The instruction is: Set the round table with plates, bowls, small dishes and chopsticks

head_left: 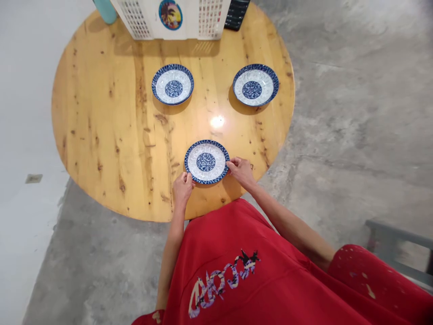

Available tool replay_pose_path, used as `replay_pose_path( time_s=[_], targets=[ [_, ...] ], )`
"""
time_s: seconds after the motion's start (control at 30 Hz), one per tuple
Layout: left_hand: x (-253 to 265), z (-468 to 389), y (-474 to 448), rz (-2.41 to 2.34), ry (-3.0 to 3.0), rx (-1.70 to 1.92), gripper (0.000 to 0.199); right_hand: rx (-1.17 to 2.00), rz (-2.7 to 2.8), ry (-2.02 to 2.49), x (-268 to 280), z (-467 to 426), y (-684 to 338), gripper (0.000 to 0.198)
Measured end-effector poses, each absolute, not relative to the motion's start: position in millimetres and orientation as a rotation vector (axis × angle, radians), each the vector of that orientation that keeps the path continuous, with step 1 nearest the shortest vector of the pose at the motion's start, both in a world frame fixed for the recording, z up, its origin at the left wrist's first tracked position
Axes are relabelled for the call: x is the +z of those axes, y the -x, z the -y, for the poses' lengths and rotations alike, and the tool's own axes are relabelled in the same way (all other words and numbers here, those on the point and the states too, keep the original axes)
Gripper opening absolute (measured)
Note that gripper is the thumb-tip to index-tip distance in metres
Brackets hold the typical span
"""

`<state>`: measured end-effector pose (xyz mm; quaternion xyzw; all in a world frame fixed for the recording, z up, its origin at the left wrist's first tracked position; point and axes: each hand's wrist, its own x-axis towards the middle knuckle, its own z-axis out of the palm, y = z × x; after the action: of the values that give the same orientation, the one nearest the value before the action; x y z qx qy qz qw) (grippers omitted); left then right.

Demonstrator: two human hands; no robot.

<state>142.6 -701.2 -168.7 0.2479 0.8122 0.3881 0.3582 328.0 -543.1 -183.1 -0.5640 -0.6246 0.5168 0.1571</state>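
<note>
A blue-and-white patterned plate is at the near side of the round wooden table. My left hand grips its lower left rim with closed fingers. On the right rim, my right hand pinches the same plate between thumb and fingers. Whether the plate rests fully on the wood or is slightly raised, I cannot tell. Farther back stand two matching dishes: a left dish and a right dish, both away from my hands.
The wooden table has a curved edge close to my body. At its far side stands a white plastic basket, with a teal object on its left and a black ridged item on its right. A grey stool is at lower right.
</note>
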Motion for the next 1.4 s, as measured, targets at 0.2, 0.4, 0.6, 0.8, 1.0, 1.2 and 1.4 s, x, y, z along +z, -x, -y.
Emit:
replay_pose_path(
  time_s=[0.2, 0.4, 0.6, 0.8, 1.0, 1.2, 1.4],
  targets=[
    [-172, 703, -140, -2.114, -0.630, 0.997, 0.034, 1.484, 1.791, 1.611, -185, 546, -329, 0.021],
    [-172, 704, -139, -2.092, -0.654, 0.989, 0.033, 1.490, 1.807, 1.604, -186, 546, -330, 0.023],
    [-171, 705, -141, -2.074, -0.632, 1.014, 0.033, 1.472, 1.848, 1.617, -184, 543, -330, 0.022],
    [-170, 705, -141, -2.098, -0.630, 0.991, 0.034, 1.440, 1.901, 1.619, -181, 543, -330, 0.023],
    [-174, 709, -139, -2.104, -0.630, 0.991, 0.033, 1.468, 1.879, 1.626, -180, 545, -329, 0.022],
    [-176, 709, -139, -2.093, -0.628, 1.017, 0.033, 1.499, 1.848, 1.600, -181, 546, -329, 0.019],
    [-179, 716, -136, -2.032, -0.602, 1.028, 0.036, 1.559, 1.794, 1.597, -179, 544, -332, 0.026]
  ],
)
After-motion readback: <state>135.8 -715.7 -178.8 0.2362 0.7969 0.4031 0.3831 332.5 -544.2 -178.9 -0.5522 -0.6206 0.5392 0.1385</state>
